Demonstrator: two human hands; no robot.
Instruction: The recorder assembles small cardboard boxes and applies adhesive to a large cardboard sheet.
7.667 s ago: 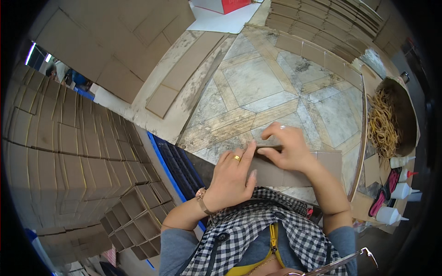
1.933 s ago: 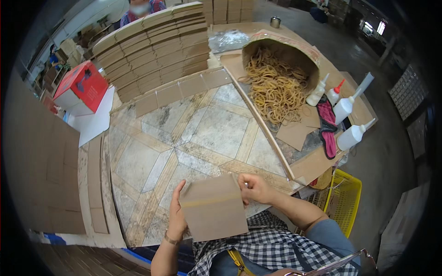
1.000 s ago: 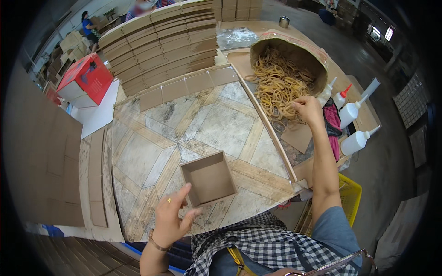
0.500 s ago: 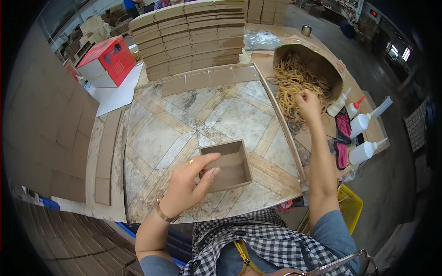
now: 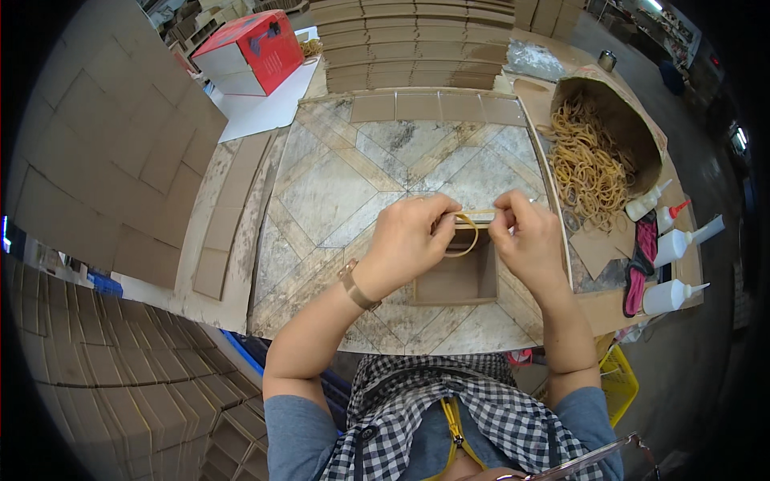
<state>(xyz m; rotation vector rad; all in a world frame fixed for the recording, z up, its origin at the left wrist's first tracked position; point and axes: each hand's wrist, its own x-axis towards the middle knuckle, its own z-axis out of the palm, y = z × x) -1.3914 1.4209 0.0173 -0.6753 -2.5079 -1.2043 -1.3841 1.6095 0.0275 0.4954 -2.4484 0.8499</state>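
A yellow rubber band (image 5: 477, 238) is stretched between my two hands, with a loose loop hanging below. My left hand (image 5: 411, 240) pinches one end between thumb and fingers. At the other end, my right hand (image 5: 531, 244) has a similar pinch. Both hands are over the far edge of an open cardboard box (image 5: 455, 282) that stands on the patterned tabletop (image 5: 321, 204). My fingers hide part of its far rim, and I cannot tell whether the band touches the box. Its visible inside holds nothing.
A bag on its side (image 5: 651, 152) spills rubber bands (image 5: 589, 168) at the right. Glue bottles (image 5: 672, 250) stand nearer, beside a pink and black cloth (image 5: 639, 260). Stacked flat cardboard (image 5: 413, 48) rises at the back; a red and white box (image 5: 253, 56) sits back left.
My right hand has come from the rubber band pile to the box, bringing a band. My left hand has closed on the band too. The view has shifted, moving the scene within the picture.
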